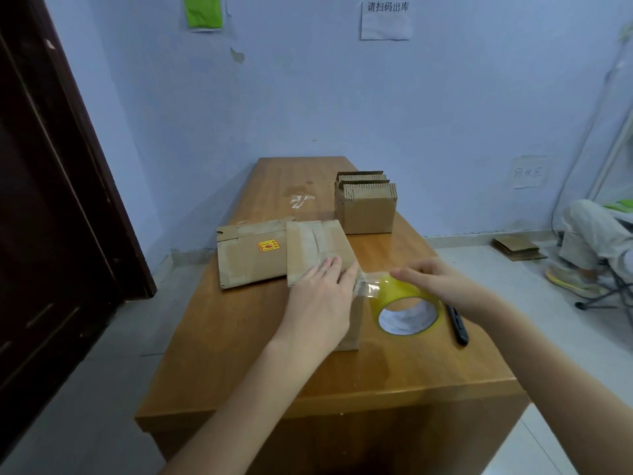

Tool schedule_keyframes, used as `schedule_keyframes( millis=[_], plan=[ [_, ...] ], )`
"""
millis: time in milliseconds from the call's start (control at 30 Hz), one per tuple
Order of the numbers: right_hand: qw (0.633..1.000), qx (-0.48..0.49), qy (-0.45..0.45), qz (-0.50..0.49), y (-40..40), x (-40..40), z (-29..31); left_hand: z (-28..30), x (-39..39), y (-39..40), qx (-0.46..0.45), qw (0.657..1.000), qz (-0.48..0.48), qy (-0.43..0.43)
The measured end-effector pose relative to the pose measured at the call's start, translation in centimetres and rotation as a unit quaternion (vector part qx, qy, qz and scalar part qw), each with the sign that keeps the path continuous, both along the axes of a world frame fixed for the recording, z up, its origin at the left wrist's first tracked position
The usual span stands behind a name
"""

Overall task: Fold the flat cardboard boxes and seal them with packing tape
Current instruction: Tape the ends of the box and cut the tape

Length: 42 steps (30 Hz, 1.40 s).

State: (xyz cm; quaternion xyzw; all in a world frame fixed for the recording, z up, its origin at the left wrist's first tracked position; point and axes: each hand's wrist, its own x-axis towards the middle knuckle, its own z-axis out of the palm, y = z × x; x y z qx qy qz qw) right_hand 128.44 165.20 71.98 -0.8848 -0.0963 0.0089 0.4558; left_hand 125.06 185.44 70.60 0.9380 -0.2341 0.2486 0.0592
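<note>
A folded cardboard box (317, 246) stands in the middle of the wooden table (239, 337), old tape strips across its top. My left hand (320, 296) lies flat on the box's near top edge, fingers straight, pressing it down. My right hand (442, 282) grips a yellow roll of packing tape (407, 308) just right of the box. A clear strip of tape (368, 286) stretches from the roll to the box's right edge, under my left fingertips.
A flattened box with a yellow-red sticker (251, 257) lies left of the folded one. A stack of cardboard boxes (366, 204) stands at the table's far right. A black utility knife (457, 323) lies right of the roll. A seated person's legs (596, 241) are at the far right.
</note>
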Motion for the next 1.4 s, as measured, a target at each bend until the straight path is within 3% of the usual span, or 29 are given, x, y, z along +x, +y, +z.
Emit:
schedule_keyframes(
  millis=[133,367,533,733,933,1133,1400],
  plan=[
    [0.991,-0.011,-0.101,-0.083,1.2,-0.5,-1.4,-0.5,0.6,-0.1,0.01,0.999,0.009,-0.031],
    [0.984,-0.108,-0.114,-0.081,1.0,-0.5,-0.3,-0.3,0.0,0.1,0.053,0.998,0.022,-0.034],
    [0.974,-0.183,-0.115,-0.068,0.8,-0.5,0.6,0.1,-0.4,0.2,0.064,0.998,0.01,0.009],
    [0.937,-0.317,-0.138,-0.046,0.1,-0.5,-0.3,0.1,-0.6,0.4,0.079,0.997,0.018,0.003],
    [0.869,-0.466,-0.166,-0.023,1.1,-0.6,-0.7,0.2,-0.6,0.5,0.067,0.997,0.024,0.019],
    [0.891,-0.441,-0.109,-0.008,0.4,-0.5,-0.3,0.4,-0.7,0.6,0.053,0.998,0.022,0.028],
    [0.89,-0.443,-0.111,-0.006,2.3,-0.3,-2.2,0.9,-0.8,0.4,0.009,0.999,0.013,0.048]
  ],
)
